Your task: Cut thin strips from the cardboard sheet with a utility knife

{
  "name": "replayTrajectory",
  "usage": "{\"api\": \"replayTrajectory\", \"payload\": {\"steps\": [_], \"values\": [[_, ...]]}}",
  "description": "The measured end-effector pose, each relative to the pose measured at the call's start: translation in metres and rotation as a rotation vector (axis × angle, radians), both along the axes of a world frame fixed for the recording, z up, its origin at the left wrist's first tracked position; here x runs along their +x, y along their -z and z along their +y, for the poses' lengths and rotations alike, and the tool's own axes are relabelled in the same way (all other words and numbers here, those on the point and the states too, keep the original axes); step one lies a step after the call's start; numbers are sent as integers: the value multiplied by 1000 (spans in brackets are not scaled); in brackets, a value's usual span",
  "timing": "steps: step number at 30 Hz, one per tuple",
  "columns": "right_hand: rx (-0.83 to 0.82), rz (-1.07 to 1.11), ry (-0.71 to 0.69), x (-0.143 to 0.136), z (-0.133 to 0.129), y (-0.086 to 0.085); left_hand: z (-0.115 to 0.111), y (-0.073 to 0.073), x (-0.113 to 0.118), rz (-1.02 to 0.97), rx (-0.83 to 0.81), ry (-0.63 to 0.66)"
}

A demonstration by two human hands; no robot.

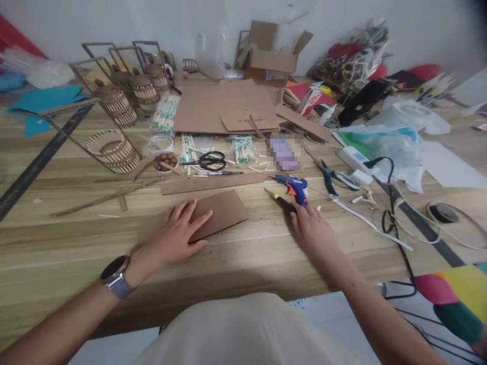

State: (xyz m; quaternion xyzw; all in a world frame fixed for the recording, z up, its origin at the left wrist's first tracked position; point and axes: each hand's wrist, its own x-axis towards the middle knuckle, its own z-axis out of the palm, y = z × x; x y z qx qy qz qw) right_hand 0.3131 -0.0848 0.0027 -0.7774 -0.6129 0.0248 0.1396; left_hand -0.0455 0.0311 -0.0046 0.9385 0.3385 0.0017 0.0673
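Note:
My left hand (186,228) lies with spread fingers on a brown cardboard piece (224,213) on the wooden table (243,263). The palm and fingers cover the piece's left part. My right hand (310,223) has its fingers closed around the black handle end of a pointed tool (282,203) with a yellow band, which lies low over the table, tip toward the upper left. Just beyond that hand is a blue glue gun (294,186). A long cardboard strip (213,183) stretches behind the piece.
Black scissors (211,161), blue-handled pliers (327,180) and packs of sticks (243,149) lie farther back. Several slatted baskets (114,152) stand at the left. Large cardboard sheets (228,104) fill the back centre. A black cable (395,223) and pale strips run along the right.

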Motion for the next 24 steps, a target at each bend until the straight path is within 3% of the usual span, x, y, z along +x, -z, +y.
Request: {"api": "replayTrajectory", "payload": {"steps": [3, 7, 10, 14, 24], "values": [[-6, 340, 43, -6, -9, -4, 3, 5, -1, -19, 0, 19], [-132, 1204, 114, -27, -23, -19, 3, 8, -1, -49, 7, 33], [-182, 1606, 135, -38, -29, -28, 4, 7, -1, -46, 3, 38], [-194, 1780, 163, -42, -30, -27, 4, 8, -1, -46, -1, 45], [-181, 1741, 254, -50, -25, -19, -3, 10, 0, -79, 70, 42]]}}
